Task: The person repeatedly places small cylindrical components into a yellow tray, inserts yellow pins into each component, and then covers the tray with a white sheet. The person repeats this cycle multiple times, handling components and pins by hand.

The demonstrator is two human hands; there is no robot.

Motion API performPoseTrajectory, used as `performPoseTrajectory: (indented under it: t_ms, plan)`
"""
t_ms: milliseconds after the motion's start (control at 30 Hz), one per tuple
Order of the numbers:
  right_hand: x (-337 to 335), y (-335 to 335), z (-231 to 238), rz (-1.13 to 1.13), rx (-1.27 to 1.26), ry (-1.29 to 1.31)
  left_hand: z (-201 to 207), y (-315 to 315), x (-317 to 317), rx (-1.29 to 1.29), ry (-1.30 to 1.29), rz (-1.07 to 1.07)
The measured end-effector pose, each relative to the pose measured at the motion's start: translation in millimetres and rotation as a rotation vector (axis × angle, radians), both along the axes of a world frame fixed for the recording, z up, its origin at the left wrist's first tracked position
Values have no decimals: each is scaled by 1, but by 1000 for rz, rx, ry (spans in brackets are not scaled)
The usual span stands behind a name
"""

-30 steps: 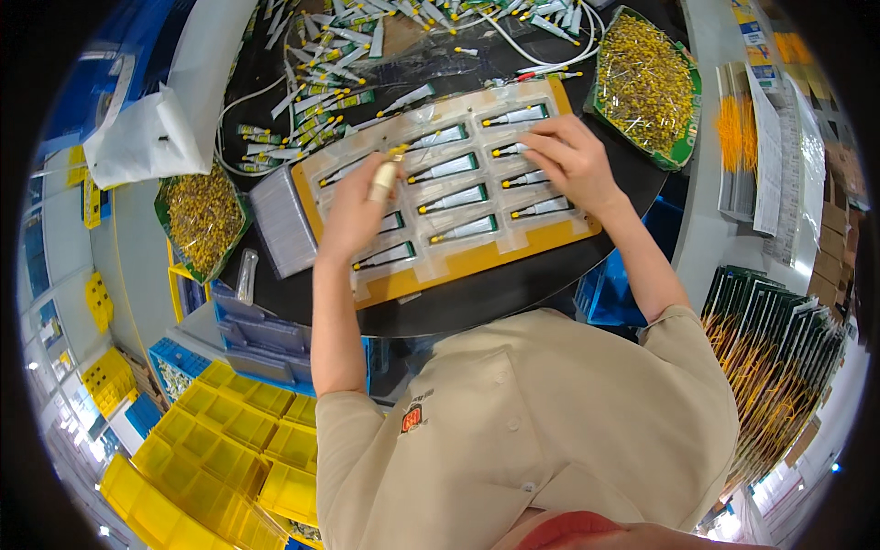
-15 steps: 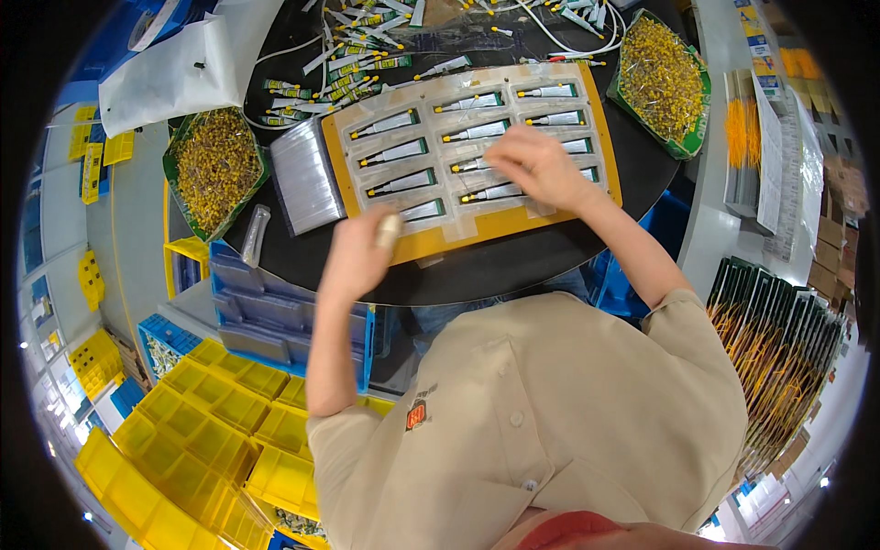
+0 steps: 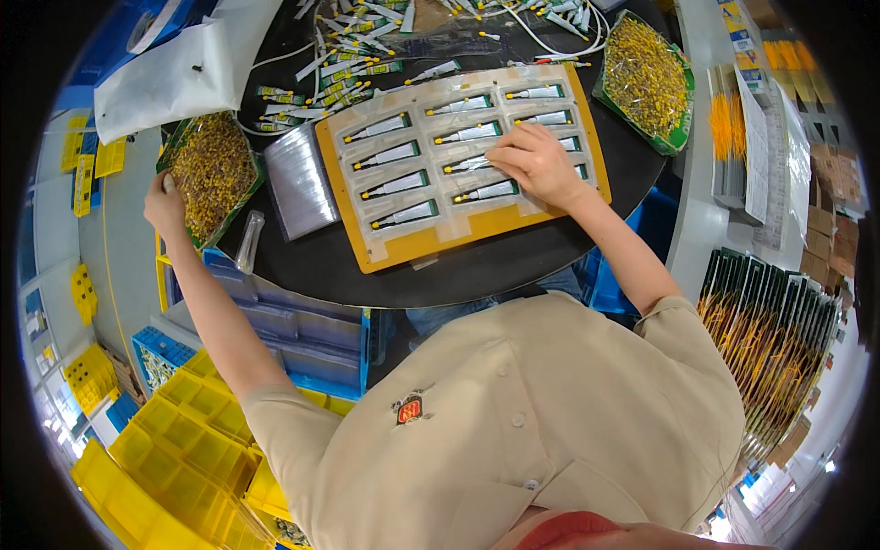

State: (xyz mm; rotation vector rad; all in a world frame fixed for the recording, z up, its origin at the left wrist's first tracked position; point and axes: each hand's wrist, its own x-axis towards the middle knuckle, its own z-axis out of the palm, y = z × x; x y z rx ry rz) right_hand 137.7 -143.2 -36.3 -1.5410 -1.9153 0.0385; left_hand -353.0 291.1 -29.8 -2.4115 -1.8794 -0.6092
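Round black table [image 3: 550, 257] in front of me, crowded w/ packing stuff. Centre: yellow board [image 3: 431, 240] tilted a bit, its far right corner higher in view, covered by clear blister sheet [image 3: 458, 151] w/ rows of small tubes [image 3: 403, 215], silver-grey bodies, green ends, yellow tips, each in its own pocket, lying roughly parallel.

My right hand [image 3: 536, 163] lies flat on the right half of that sheet, fingers [image 3: 500, 158] spread & pointing left, tips touching the tubes in the middle rows; palm down, nothing clamped in it, just pressing on the plastic. Tubes lie under and just left of the fingertips.

My left hand [image 3: 165, 203] is way out at the table's left edge, well apart from the board, at the near-left rim of a green tray [image 3: 188, 234] heaped w/ small yellow-brown bits [image 3: 213, 170]. Fingers curled against the tray's edge; can't tell if they're pinching anything, too small & partly hidden.

Betw. tray and board: stack of clear ribbed sheets [image 3: 298, 179], and a small clear tube-like piece [image 3: 249, 240] at the table rim. Far side: loose tubes in a heap [image 3: 344, 73], white cable [image 3: 559, 41], second green tray of yellow bits [image 3: 646, 78] at far right. White bag [image 3: 179, 69] at upper left. Yellow bins [image 3: 174, 449] and blue crates [image 3: 302, 335] below the table, to my left.
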Motion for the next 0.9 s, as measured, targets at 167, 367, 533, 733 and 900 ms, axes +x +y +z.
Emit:
performPoseTrajectory:
  t_ms: [167, 367, 533, 733, 900]
  plan:
    - [2, -10, 2, -56, -41, 91, 3, -13, 3, 207, 86, 115]
    - [65, -58, 22, -232, -105, 163, 26, -141, 113, 190, -317, -257]
    - [92, -64, 7, -180, -188, 75, 6, -256, 218, -129, -454, -728]
    - [86, -79, 10, -219, -159, 154, -1, -257, 257, -157, -353, -793]
    - [71, -101, 13, -224, -176, 113, 11, -269, 253, -162, -291, -773]
